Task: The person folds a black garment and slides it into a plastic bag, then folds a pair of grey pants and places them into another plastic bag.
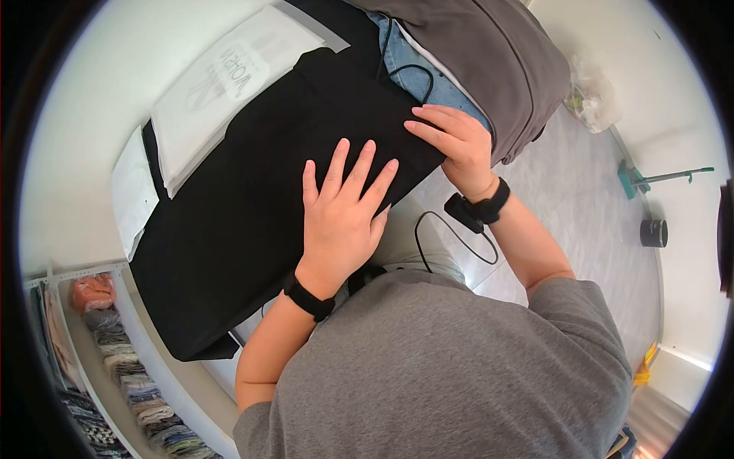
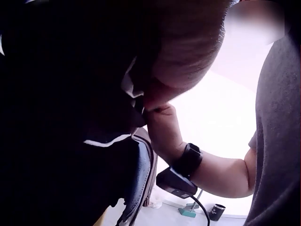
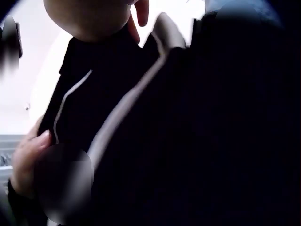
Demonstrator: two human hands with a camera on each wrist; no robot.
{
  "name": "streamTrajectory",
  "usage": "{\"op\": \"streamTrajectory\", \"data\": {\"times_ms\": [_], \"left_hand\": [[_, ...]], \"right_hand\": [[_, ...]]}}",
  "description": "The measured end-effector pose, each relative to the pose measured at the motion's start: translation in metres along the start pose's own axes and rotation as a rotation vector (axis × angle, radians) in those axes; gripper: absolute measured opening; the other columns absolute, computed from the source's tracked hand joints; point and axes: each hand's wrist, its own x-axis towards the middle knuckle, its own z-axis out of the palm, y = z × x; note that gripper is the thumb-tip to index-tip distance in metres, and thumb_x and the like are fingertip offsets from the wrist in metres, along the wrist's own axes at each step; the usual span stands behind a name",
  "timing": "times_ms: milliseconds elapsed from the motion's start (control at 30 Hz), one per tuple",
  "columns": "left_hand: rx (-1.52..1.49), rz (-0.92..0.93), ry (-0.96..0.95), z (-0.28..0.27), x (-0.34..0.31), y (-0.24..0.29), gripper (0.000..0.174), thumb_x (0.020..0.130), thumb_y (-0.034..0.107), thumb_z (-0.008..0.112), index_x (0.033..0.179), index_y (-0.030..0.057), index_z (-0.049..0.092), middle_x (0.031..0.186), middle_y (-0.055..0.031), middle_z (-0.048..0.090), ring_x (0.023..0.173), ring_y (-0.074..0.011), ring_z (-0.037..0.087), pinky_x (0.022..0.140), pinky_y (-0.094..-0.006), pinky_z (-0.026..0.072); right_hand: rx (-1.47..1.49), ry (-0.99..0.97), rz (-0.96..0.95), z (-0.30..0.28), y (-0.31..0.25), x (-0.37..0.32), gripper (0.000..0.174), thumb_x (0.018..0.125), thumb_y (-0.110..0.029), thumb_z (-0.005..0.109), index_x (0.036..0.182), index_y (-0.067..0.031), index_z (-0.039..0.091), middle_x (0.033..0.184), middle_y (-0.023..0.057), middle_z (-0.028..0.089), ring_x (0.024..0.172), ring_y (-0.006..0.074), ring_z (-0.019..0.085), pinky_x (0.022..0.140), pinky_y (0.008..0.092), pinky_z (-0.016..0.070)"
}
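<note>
Black cloth (image 1: 229,206) lies spread in front of the person. Left hand (image 1: 345,218) flat on it, fingers straight and fanned. Right hand (image 1: 461,149) at the near right corner, fingers over the top; thumb hidden, cannot tell if it pinches. White printed bags (image 1: 229,88) crowd the far edge. Grey-brown garment (image 1: 497,53) and blue denim (image 1: 417,76) bulk up beside the right hand. Lower left: shelf of folded clothes (image 1: 141,382).

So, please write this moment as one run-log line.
left hand: flat on black fabric; right hand: at fabric's edge; white packaging: untouched
</note>
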Motion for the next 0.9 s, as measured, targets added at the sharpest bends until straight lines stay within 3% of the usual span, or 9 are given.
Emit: {"op": "streamTrajectory", "data": {"times_ms": [233, 333, 500, 567, 600, 667, 733, 833, 900], "left_hand": [[0.070, 0.072, -0.164, 0.010, -0.001, -0.004, 0.068, 0.072, 0.019, 0.074, 0.135, 0.0264, 0.051, 0.150, -0.0100, 0.033, 0.140, -0.0364, 0.024, 0.103, -0.0695, 0.0214], [-0.001, 0.054, -0.198, 0.007, 0.001, -0.005, 0.068, 0.071, 0.019, 0.074, 0.135, 0.0263, 0.051, 0.150, -0.0113, 0.031, 0.140, -0.0374, 0.023, 0.103, -0.0701, 0.0208], [-0.022, 0.049, -0.191, -0.001, -0.001, -0.007, 0.065, 0.073, 0.022, 0.074, 0.135, 0.0221, 0.052, 0.152, -0.0123, 0.028, 0.142, -0.0368, 0.020, 0.104, -0.0702, 0.0177], [-0.281, 0.121, -0.209, -0.013, -0.003, -0.020, 0.052, 0.075, 0.019, 0.072, 0.126, 0.0151, 0.060, 0.144, -0.0148, 0.042, 0.140, -0.0357, 0.027, 0.107, -0.0651, 0.0193], [-0.541, 0.147, -0.127, -0.017, -0.010, -0.038, 0.035, 0.079, 0.016, 0.068, 0.112, 0.0072, 0.067, 0.128, -0.0160, 0.057, 0.130, -0.0341, 0.045, 0.107, -0.0546, 0.0307], [-0.702, -0.129, 0.341, -0.032, -0.024, -0.058, 0.011, 0.080, 0.004, 0.064, 0.089, 0.0028, 0.069, 0.098, -0.0115, 0.068, 0.091, -0.0249, 0.066, 0.080, -0.0315, 0.0512], [-0.851, -0.753, 0.665, -0.023, -0.040, -0.083, 0.015, 0.091, 0.009, 0.058, 0.102, 0.0014, 0.063, 0.096, -0.0069, 0.063, 0.091, -0.0188, 0.060, 0.083, -0.0294, 0.0474], [-1.717, -1.165, 0.449, -0.024, -0.048, -0.116, 0.035, 0.093, 0.026, 0.061, 0.119, 0.0028, 0.055, 0.114, -0.0075, 0.062, 0.112, -0.0179, 0.054, 0.093, -0.0327, 0.0444], [-1.875, -1.097, 0.304, -0.026, -0.037, -0.121, 0.036, 0.092, 0.027, 0.062, 0.119, 0.0031, 0.056, 0.116, -0.0081, 0.062, 0.111, -0.0190, 0.055, 0.094, -0.0343, 0.0447]], "right_hand": [[0.065, -0.105, 0.126, 0.014, 0.018, -0.025, 0.052, 0.062, 0.012, 0.052, 0.105, -0.0121, 0.070, 0.112, 0.0080, 0.066, 0.104, 0.0287, 0.062, 0.084, 0.0362, 0.0503], [0.170, -0.286, 0.391, -0.003, -0.002, -0.007, 0.059, 0.059, 0.010, 0.047, 0.110, -0.0107, 0.067, 0.126, 0.0137, 0.058, 0.125, 0.0361, 0.046, 0.108, 0.0492, 0.0303], [0.277, -0.331, 0.192, -0.003, -0.053, 0.025, 0.055, 0.075, 0.000, 0.052, 0.129, -0.0108, 0.056, 0.138, 0.0135, 0.048, 0.133, 0.0339, 0.039, 0.111, 0.0525, 0.0239], [0.173, -0.385, 0.208, 0.023, -0.050, 0.020, 0.047, 0.089, -0.022, 0.056, 0.135, -0.0142, 0.050, 0.139, 0.0120, 0.047, 0.131, 0.0312, 0.040, 0.110, 0.0499, 0.0259], [0.071, -0.412, 0.150, 0.030, -0.046, 0.015, 0.048, 0.088, -0.023, 0.057, 0.135, -0.0146, 0.050, 0.139, 0.0114, 0.047, 0.130, 0.0303, 0.041, 0.109, 0.0492, 0.0270], [-0.065, -0.438, 0.090, 0.034, -0.048, 0.015, 0.050, 0.087, -0.027, 0.059, 0.135, -0.0158, 0.050, 0.138, 0.0101, 0.048, 0.128, 0.0281, 0.043, 0.107, 0.0469, 0.0299], [-0.047, -0.431, 0.093, 0.033, -0.049, 0.016, 0.050, 0.086, -0.025, 0.059, 0.135, -0.0152, 0.051, 0.139, 0.0100, 0.047, 0.129, 0.0285, 0.043, 0.107, 0.0471, 0.0299], [-0.030, -0.422, 0.092, 0.034, -0.049, 0.016, 0.049, 0.085, -0.023, 0.059, 0.133, -0.0145, 0.053, 0.140, 0.0100, 0.047, 0.129, 0.0288, 0.043, 0.107, 0.0475, 0.0303], [-0.041, -0.438, 0.097, 0.033, -0.049, 0.016, 0.050, 0.084, -0.024, 0.059, 0.134, -0.0144, 0.053, 0.140, 0.0100, 0.047, 0.129, 0.0286, 0.043, 0.107, 0.0469, 0.0308]]}}
